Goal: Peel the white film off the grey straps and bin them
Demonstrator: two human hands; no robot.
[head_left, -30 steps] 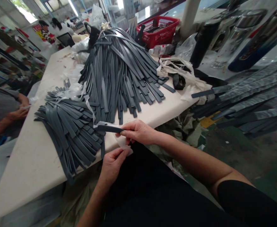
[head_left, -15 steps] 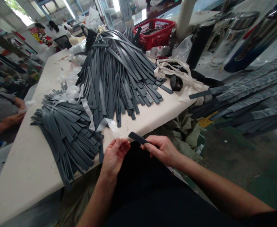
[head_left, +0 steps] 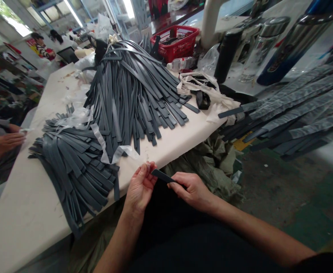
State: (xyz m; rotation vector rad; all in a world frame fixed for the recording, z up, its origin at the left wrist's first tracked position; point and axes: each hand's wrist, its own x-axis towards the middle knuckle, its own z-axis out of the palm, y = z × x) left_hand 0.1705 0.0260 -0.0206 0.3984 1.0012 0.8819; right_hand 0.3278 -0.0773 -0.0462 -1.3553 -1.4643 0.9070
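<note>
My right hand (head_left: 191, 189) is closed on a dark grey strap (head_left: 162, 175), whose free end points left toward my left hand (head_left: 140, 187). My left hand pinches the end of a clear plastic sleeve (head_left: 121, 152) that trails back up onto the white table (head_left: 21, 212). Both hands hover over my dark lap, just off the table's near edge. A low pile of grey straps (head_left: 75, 167) lies left of my hands. A taller heap of the same straps (head_left: 132, 91) fans out behind it.
A red basket (head_left: 175, 41) and a plastic bottle (head_left: 180, 63) stand at the table's far end, with crumpled white wrapping (head_left: 209, 89) beside them. Wrapped straps (head_left: 294, 110) lie stacked at right. Another person's hand (head_left: 8, 140) rests at the left edge. Steel flasks (head_left: 291, 41) stand behind.
My right hand drew the strap out of its plastic sleeve and down off the table to my lap. My left hand rose to the sleeve's end. The view shifted slightly.
</note>
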